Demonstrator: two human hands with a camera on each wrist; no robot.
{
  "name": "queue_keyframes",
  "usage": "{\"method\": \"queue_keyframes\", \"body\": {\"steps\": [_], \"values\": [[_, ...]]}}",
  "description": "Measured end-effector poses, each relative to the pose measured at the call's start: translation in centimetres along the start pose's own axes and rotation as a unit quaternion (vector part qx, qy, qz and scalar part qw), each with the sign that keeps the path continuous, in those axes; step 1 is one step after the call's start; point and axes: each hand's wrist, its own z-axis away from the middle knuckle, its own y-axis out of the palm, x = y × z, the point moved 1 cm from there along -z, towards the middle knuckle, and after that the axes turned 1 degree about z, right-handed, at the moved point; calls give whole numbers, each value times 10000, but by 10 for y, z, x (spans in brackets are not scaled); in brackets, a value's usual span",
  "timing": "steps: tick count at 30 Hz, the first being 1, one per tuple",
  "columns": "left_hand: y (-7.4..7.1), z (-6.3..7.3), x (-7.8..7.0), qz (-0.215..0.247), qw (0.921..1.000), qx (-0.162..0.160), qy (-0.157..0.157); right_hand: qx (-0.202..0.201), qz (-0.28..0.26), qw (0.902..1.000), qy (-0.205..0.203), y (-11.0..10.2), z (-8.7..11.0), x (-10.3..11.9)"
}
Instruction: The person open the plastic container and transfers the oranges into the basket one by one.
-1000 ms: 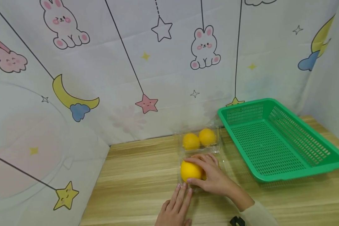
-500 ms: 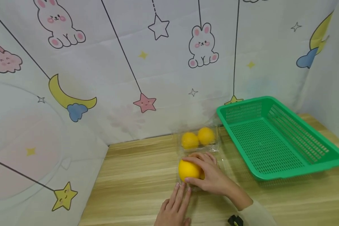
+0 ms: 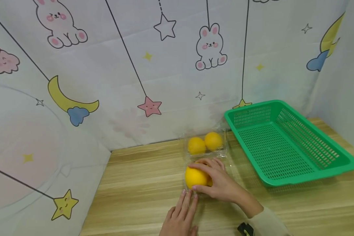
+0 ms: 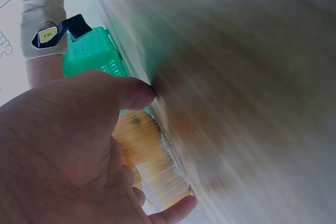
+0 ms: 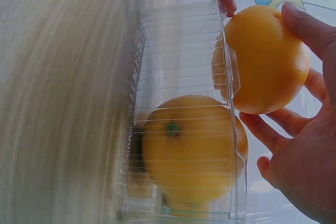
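Observation:
My right hand [image 3: 219,182] grips an orange [image 3: 196,177] between its thumb and fingers. The right wrist view shows that orange [image 5: 268,59] at the rim of a clear plastic box [image 5: 178,51], its lower part behind the box wall. A second orange [image 5: 189,148] with a green stem end lies inside the box, mostly hidden under my right hand in the head view. My left hand [image 3: 178,214] lies low on the table with its fingers extended, fingertips at the box's front edge. Two more oranges [image 3: 205,143] sit in a clear plastic section just behind.
A green perforated basket [image 3: 278,180] stands on the wooden table [image 3: 135,183] to the right of the oranges. Behind and beside the table hangs a white curtain [image 3: 177,75] printed with rabbits and stars.
The whole head view has shifted slightly. My right hand keeps its grip on the orange, which stays at about the same place by the box; my left hand stays at the front edge.

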Motion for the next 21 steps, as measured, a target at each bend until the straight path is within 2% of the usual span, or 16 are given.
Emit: {"method": "queue_keyframes", "body": {"steps": [11, 14, 21], "values": [[-1, -2, -1, -6, 10000, 40, -3, -39, 305, 9995, -74, -1, 2, 5], [-1, -3, -1, -17, 9999, 139, -1, 18, 339, 9994, -89, -1, 3, 6], [1, -2, 0, -95, 9998, 193, 7, 194, 253, 9994, 113, -4, 6, 7]]}}
